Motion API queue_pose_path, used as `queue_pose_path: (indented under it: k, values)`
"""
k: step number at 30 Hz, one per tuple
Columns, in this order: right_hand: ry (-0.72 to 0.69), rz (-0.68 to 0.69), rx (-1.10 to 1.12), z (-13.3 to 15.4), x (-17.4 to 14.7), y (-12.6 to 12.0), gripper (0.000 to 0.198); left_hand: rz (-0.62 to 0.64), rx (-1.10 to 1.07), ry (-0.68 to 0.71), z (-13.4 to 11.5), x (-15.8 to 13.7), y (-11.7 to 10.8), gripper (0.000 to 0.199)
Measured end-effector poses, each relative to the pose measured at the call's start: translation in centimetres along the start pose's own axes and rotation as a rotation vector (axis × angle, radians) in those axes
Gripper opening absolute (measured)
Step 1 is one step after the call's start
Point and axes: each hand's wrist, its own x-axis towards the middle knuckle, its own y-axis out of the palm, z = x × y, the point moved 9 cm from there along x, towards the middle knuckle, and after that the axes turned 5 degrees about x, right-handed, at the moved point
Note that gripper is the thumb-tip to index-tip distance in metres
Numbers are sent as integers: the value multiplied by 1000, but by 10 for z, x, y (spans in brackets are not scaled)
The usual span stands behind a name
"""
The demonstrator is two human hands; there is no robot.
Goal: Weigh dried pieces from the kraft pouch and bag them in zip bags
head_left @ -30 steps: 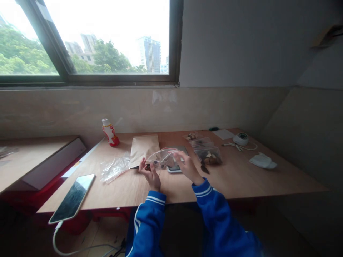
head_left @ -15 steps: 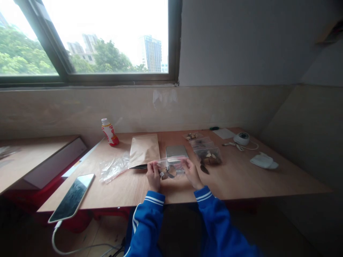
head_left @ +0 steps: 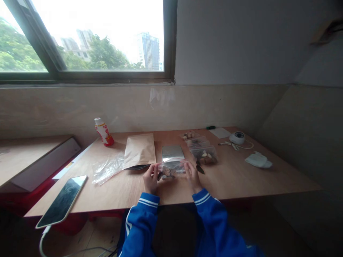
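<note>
Between my hands is a clear zip bag [head_left: 175, 170] with brown and dark pieces gathered toward its left and bottom. My left hand [head_left: 151, 177] pinches its left edge, and my right hand [head_left: 191, 175] grips its upper right side. Just behind the bag lies a flat silver scale-like plate [head_left: 173, 152], its near edge partly covered. A brown paper pouch [head_left: 140, 150] with a dark open mouth lies left of the plate. To the right, more zip bags of pieces [head_left: 205, 157] lie in a row, with one dark leaf-shaped piece [head_left: 200, 169] beside them.
Crumpled clear plastic [head_left: 108, 170] and a red-and-white bottle [head_left: 104, 132] are at the left. A phone [head_left: 63, 201] on a cable overhangs the front left table edge. A white camera [head_left: 237, 137], white paper [head_left: 219, 132] and a white crumpled item [head_left: 258, 160] sit right.
The bag's top edge has come lower, uncovering more of the silver plate, and its contents look bunched together. Both hands still hold it. The whole view has shifted slightly.
</note>
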Motion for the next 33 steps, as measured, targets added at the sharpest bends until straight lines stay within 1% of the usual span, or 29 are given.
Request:
queue_pose_path:
  k: [2,5,6,7,8,11,12,13,14,17,19,21,23,26,28,30,33]
  values:
    - [-37,13,-27,1,-1,2,44,2,101,115,-9,-5,2,37]
    - [-92,38,-65,4,-2,5,43,134,189,343,-26,-13,18,32]
    - [-104,38,-73,5,-2,4,43,166,194,379,-28,-15,21,31]
    - [-108,28,-76,4,-2,3,42,160,190,375,-27,-15,21,31]
    - [-104,12,-75,3,-2,2,42,108,179,331,-24,-13,16,32]
    - [-67,-25,-64,-2,-3,-2,40,-149,138,92,-7,-9,-10,36]
    - [-59,-27,-63,-4,-3,-2,39,-189,122,33,-3,-9,-15,37]
    - [-51,-30,-60,-5,-3,-2,38,-187,102,-2,0,-8,-15,37]
    - [-41,-37,-53,-5,-3,-3,38,-147,77,-22,1,-6,-11,37]
    - [-3,-93,-4,-7,-3,-9,40,54,-46,-114,9,0,10,39]
    - [9,-121,19,-8,-2,-13,40,126,-137,-197,18,2,19,42]
    - [15,-135,24,-8,-2,-15,39,133,-209,-254,24,4,21,44]
    - [22,-149,18,-10,-1,-18,39,143,-260,-282,26,4,23,42]
    - [36,-180,9,-13,-1,-21,38,184,-313,-280,23,3,25,37]
    - [59,-195,28,-16,-2,-23,38,184,-325,-276,21,3,25,36]
    - [81,-191,52,-19,-2,-22,39,179,-331,-291,20,2,24,35]
    - [77,-170,54,-17,-2,-20,38,182,-355,-306,18,1,24,35]
